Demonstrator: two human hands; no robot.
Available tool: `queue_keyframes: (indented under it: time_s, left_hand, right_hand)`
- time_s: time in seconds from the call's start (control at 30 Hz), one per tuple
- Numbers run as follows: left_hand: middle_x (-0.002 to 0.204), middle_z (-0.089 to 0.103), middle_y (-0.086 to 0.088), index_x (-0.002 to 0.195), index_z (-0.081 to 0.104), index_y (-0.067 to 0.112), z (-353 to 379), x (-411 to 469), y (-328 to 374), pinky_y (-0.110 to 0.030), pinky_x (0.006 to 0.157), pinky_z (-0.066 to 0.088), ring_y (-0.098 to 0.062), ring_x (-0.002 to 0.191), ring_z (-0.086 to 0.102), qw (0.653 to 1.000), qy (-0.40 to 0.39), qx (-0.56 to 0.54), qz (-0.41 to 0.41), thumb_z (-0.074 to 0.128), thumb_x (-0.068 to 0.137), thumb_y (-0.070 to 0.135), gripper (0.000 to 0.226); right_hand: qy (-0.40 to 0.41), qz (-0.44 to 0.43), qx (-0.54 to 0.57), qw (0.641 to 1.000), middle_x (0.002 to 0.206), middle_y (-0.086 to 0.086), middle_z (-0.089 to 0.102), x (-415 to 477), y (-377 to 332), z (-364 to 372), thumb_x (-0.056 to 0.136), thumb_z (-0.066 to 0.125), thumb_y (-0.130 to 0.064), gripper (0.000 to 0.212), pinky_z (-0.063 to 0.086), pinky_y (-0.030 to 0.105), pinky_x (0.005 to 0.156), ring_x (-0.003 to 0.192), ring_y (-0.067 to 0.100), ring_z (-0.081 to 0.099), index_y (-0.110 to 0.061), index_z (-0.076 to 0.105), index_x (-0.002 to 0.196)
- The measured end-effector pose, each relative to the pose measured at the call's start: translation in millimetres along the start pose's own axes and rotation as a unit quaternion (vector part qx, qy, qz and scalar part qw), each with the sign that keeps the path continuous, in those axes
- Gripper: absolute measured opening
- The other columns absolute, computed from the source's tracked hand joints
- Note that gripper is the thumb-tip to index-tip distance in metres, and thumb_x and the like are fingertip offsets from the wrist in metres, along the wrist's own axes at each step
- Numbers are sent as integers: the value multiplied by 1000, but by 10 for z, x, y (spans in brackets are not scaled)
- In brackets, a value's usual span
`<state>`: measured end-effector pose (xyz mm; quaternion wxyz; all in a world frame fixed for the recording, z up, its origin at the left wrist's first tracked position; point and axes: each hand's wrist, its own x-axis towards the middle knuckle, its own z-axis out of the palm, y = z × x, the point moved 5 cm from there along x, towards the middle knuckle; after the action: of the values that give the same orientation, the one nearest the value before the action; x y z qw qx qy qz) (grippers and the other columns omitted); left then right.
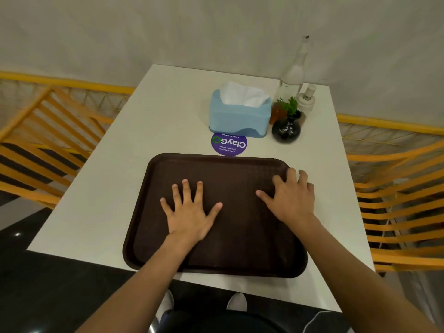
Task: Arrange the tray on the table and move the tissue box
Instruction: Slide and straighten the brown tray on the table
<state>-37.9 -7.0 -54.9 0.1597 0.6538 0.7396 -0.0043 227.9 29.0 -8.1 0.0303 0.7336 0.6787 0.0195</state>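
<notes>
Tray [216, 255] flat on counter [134, 145], near edge. Left hand [189, 212] spread flat on tray, gripping nothing; right hand [292, 198] splayed over right rim, likely pressing to slide and square it. Tissue box [239, 116] beyond far edge, untouched.

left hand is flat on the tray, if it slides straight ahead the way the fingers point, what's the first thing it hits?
Probably the tray's far rim. Past that lies the flat purple sticker, then the blue tissue box. The left hand points slightly left of the box, so it might only clip it.
</notes>
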Motion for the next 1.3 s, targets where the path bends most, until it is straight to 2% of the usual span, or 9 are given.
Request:
queue_keyframes:
  time_s: [0.13, 0.27, 0.5, 0.7, 0.8, 0.97, 1.07, 1.2, 1.3]
  left_hand:
    - [171, -8, -5, 161, 0, 39, -5, 3, -217, -64, 118, -8, -33, 156, -14, 999, 26, 16, 42, 3, 82, 90, 94]
    - [172, -5, -5, 162, 2, 38, -69, 99, -437, -62, 120, -10, -31, 156, -12, 995, 33, 38, 90, 0, 83, 89, 93]
    - [172, 0, -2, 162, 9, 40, -315, 448, -784, -55, 123, -9, -27, 157, -10, 979, -1, 32, 200, 15, 85, 90, 92]
    - [154, 47, 3, 146, 51, 29, -552, 287, -1067, -39, 126, 10, -17, 149, 31, 972, 35, -110, 206, 46, 99, 51, 51]
    - [144, 56, 7, 137, 60, 30, -639, 87, -1326, -40, 125, 11, -14, 143, 40, 973, 80, -143, 166, 51, 99, 41, 41]
    - [165, 29, -3, 151, 45, 26, -597, -88, -1819, -43, 125, 1, -26, 156, 11, 981, 126, -141, 37, 54, 97, 34, 55]
    - [171, 7, -2, 160, 25, 23, -542, -41, -2003, -42, 126, 15, -22, 158, 0, 972, 103, -213, 2, 56, 99, 31, 69]
    - [170, 14, -2, 158, 30, 22, -572, 98, -2203, -39, 123, 22, -21, 157, 6, 976, 110, -183, 47, 49, 103, 30, 59]
    - [167, 25, -3, 152, 44, 21, -589, 234, -2316, -39, 121, 26, -23, 156, 15, 980, 102, -138, 99, 45, 104, 31, 49]
  right_hand:
    - [27, -139, 105, 984, 147, 10, 43, 206, -583, -107, 94, 55, -54, 51, 41, 52, 105, 138, 32, 36, -25, 55, 135]
    - [-6, -186, 85, 979, 154, 5, 39, 419, -1044, -18, 99, 49, -48, 56, 36, 51, 109, 140, 28, 36, -27, 39, 150]
    - [-29, -128, 68, 989, 137, 5, 59, 635, -1199, 97, 105, 42, -42, 44, 48, 43, 98, 120, 27, 55, -23, 46, 145]
    - [-38, -72, 118, 990, 121, 2, 65, 518, -1330, 133, 105, 44, -39, 31, 51, 36, 77, 102, 21, 60, -21, 52, 130]
    - [-31, -40, 121, 991, 115, 3, 66, 410, -1406, 145, 105, 43, -37, 27, 50, 36, 69, 94, 21, 61, -19, 52, 124]
    - [-22, 8, 130, 991, 109, 7, 69, 160, -1608, 164, 104, 45, -36, 29, 53, 37, 68, 86, 25, 66, -16, 52, 123]
    - [-23, 28, 133, 990, 107, 5, 70, -21, -1746, 164, 103, 46, -37, 32, 56, 37, 68, 81, 24, 68, -17, 51, 128]
    - [-16, 49, 112, 992, 84, -3, 61, -129, -1813, 139, 101, 43, -45, 30, 41, 28, 53, 59, 13, 52, -20, 50, 115]
    - [7, 45, 107, 993, 94, 1, 66, -114, -1852, 65, 100, 42, -51, 35, 45, 31, 60, 73, 19, 60, -20, 55, 108]
